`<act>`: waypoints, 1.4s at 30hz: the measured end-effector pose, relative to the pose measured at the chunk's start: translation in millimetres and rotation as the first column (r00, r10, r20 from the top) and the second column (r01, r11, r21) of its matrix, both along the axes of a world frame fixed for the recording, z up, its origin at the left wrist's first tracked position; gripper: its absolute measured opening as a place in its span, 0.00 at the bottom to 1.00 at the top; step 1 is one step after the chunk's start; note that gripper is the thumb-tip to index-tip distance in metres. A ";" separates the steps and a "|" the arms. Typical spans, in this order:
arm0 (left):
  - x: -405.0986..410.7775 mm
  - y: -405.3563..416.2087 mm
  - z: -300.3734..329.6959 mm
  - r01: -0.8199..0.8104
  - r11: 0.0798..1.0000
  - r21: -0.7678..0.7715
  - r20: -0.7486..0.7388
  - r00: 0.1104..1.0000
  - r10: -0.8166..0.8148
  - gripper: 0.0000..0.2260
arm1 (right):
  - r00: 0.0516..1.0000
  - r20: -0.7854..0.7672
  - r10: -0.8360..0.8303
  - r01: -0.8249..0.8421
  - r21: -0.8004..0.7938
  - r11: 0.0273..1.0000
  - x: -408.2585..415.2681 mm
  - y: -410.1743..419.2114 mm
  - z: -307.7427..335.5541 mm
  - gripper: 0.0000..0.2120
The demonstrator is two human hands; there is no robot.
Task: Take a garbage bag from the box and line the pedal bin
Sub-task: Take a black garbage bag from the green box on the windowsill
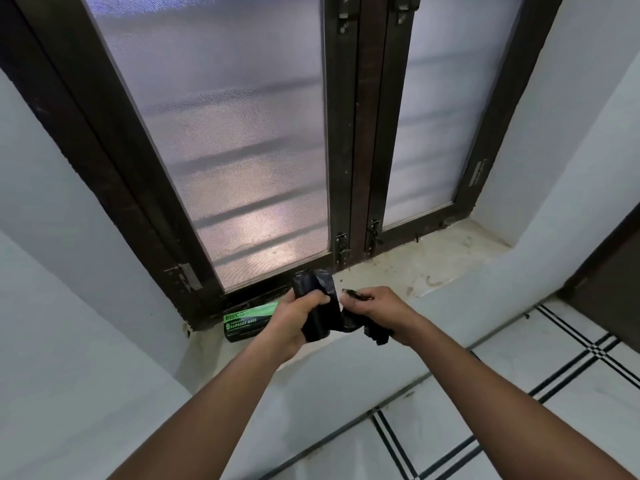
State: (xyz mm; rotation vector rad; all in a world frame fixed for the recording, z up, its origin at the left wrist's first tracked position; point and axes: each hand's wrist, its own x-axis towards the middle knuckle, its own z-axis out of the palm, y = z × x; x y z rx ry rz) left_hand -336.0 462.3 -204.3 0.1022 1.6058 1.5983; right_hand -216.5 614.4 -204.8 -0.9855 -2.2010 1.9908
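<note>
Both forearms reach forward from the bottom of the view and meet over the front edge of a window sill [429, 268]. The left hand [298, 320] is turned with its back toward the camera, wrist slightly bent, and its fingers [320, 299] are curled round a black roll of garbage bags [313, 285], which stands roughly upright in the grip with its top poking out above the knuckles. The right hand [377, 310] sits just beside it, at about the same height, palm turned down and inward. Its fingers are closed on a loose black garbage bag [375, 332] that stretches across from the roll and hangs in a crumpled bunch below the wrist. Thumb and forefinger of that hand look pressed together at the top edge of the plastic, though the exact pinch is too small to tell.

The box [247, 322], green and black with "GARBAGE BAGS" printed on it, lies on the sill at the left, against the dark window frame [346, 150], partly hidden behind the left hand. The window has 2 frosted panes. A white floor with black lines [519, 393] shows at the lower right.
</note>
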 end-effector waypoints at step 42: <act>-45.9 -51.0 -14.3 -0.045 0.995 -0.089 0.014 0.999 0.047 0.15 | 0.972 0.232 -0.031 -0.123 0.619 0.776 -118.2 16.7 -83.5 0.16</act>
